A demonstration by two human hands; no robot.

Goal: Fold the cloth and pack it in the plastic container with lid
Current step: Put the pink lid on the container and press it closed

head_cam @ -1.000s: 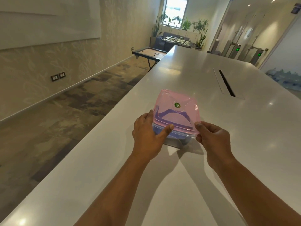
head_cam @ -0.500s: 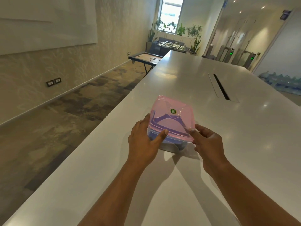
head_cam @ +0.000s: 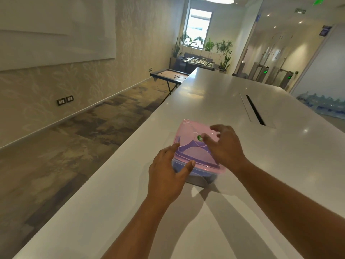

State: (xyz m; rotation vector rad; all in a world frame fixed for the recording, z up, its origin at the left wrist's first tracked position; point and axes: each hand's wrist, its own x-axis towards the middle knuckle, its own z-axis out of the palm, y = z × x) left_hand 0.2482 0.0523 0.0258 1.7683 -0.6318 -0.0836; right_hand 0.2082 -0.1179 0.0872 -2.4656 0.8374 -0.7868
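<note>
A clear plastic container (head_cam: pixel 202 175) stands on the white table (head_cam: pixel 233 212) with a translucent pink lid (head_cam: pixel 188 130) on top of it. Blue-purple cloth (head_cam: pixel 192 146) shows through the lid and walls. My left hand (head_cam: pixel 168 174) grips the container's near left corner, thumb on the lid's edge. My right hand (head_cam: pixel 222 144) is over the lid's right part with its fingers spread and blurred, holding nothing. I cannot tell whether its palm touches the lid.
The table's left edge (head_cam: pixel 130 146) runs close beside the container, with carpeted floor below. A dark cable slot (head_cam: pixel 254 109) is set into the table top at the far right. A small game table (head_cam: pixel 169 74) stands beyond the left edge.
My right hand has left the lid's near right corner and moved up over the lid, fingers spread. My left hand stays at the near left corner. The camera has tilted up.
</note>
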